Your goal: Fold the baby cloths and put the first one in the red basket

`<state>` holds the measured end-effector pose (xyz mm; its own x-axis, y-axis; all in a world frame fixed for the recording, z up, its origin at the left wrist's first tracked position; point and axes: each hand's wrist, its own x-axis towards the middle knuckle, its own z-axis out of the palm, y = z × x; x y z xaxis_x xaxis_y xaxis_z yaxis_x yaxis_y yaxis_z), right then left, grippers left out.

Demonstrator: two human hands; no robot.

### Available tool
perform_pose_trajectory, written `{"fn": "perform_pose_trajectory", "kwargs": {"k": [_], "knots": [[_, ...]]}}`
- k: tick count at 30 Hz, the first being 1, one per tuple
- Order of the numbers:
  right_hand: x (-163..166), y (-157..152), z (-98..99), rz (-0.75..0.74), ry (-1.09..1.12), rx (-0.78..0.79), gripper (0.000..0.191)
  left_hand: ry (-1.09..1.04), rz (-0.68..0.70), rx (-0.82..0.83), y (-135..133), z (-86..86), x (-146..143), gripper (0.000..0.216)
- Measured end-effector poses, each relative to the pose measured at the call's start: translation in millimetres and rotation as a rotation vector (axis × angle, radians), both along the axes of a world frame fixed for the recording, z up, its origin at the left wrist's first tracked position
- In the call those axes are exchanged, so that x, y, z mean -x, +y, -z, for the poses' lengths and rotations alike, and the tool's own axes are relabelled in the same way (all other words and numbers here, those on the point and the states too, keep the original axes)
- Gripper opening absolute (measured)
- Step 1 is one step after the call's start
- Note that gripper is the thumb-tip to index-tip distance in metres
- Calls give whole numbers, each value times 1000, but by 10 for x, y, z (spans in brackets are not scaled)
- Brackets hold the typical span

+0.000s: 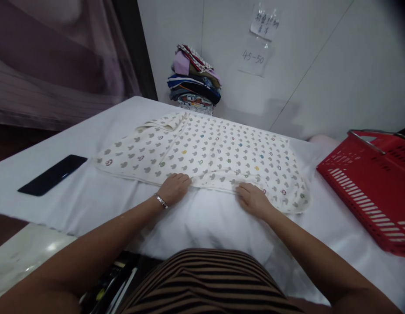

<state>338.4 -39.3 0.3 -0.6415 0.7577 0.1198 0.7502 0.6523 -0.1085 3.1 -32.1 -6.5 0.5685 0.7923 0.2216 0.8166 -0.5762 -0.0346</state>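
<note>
A cream cloth printed with grey and coloured mushroom shapes lies spread on the white-covered table. Its far left part is turned over in a loose fold. My left hand grips the near edge left of the middle, fingers curled over the fabric; a metal bracelet sits on that wrist. Further right along the same edge, my right hand has its fingers bent and pressed on the cloth. Between the two hands the edge is slightly raised and wrinkled.
A black phone-like slab lies on the table's left side. On the right stands a red plastic basket with a metal handle. Folded clothes are stacked against the wall at the back. Handwritten paper signs hang on the wall.
</note>
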Motion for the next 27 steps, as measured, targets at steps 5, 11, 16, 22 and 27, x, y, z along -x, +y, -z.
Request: {"fn": "perform_pose_trajectory", "kwargs": {"k": [5,11,16,22,27], "knots": [[82,77,67,26,-75,5,21,-16,-43,-8,32,13,-4,22],[110,218,35,52,-133,55,19,-29,-71,-4,26,30,-54,19],[119,275,-117,188,-34,252,12,-35,-84,23,24,21,-73,15],[50,68,-121,235,-54,228,10,-19,-63,7,-11,53,-60,13],[30,15,-104,128,-127,112,11,14,-30,5,28,29,-36,17]]}}
